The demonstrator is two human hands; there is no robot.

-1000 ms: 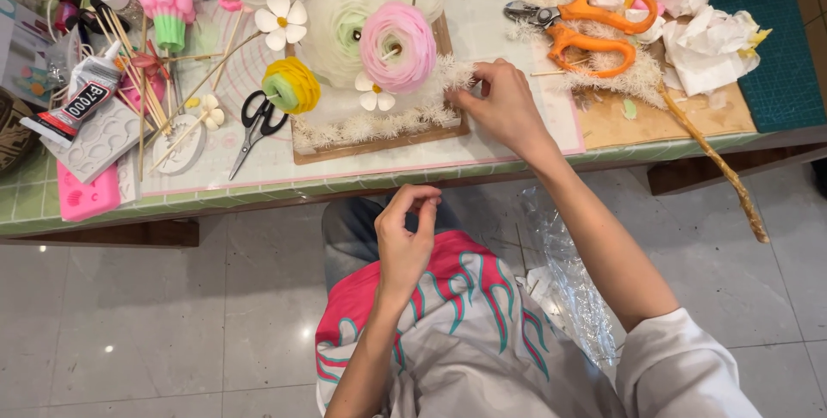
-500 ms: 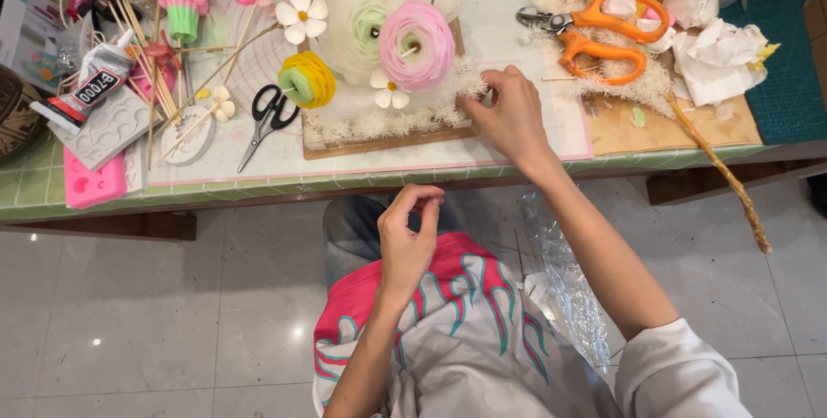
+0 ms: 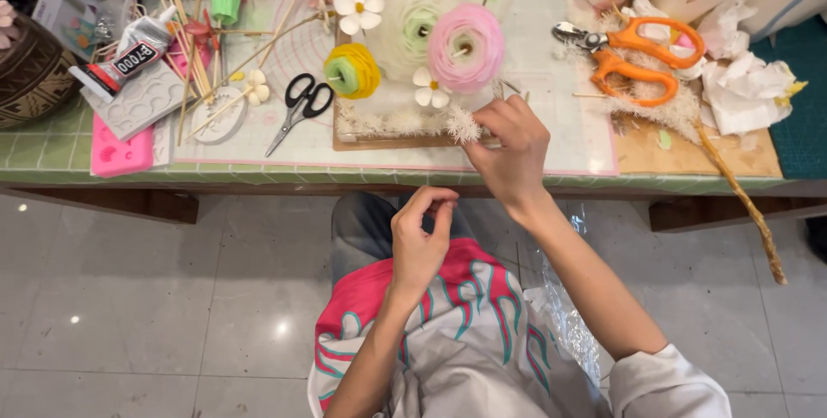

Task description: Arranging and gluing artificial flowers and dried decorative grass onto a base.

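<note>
Now: our hands over the craft surface

Up at the front edge of the surface (image 3: 551,179), our right hand (image 3: 510,153) has its fingers curled narrow, pinching a fluffy cream sprig (image 3: 463,125) that lies at the edge of a wooden board (image 3: 388,141). Our left hand (image 3: 420,241) hangs lower, over our lap and off the surface, thumb and forefinger pressed together; we cannot tell whether anything sits between them.

From the right hand, a pink paper flower (image 3: 466,46) stands at 11 o'clock, near and just above the sprig. A yellow-and-green roll flower (image 3: 352,70) lies further round at 10 o'clock, and black scissors (image 3: 300,104) lie at 9 o'clock, well apart from the hand. Orange shears (image 3: 633,56) rest at 1 o'clock on a spread of pale plume. A pink mould (image 3: 121,155) sits far off at 9 o'clock, near the surface's front edge, with a glue tube (image 3: 129,56) above it.
</note>
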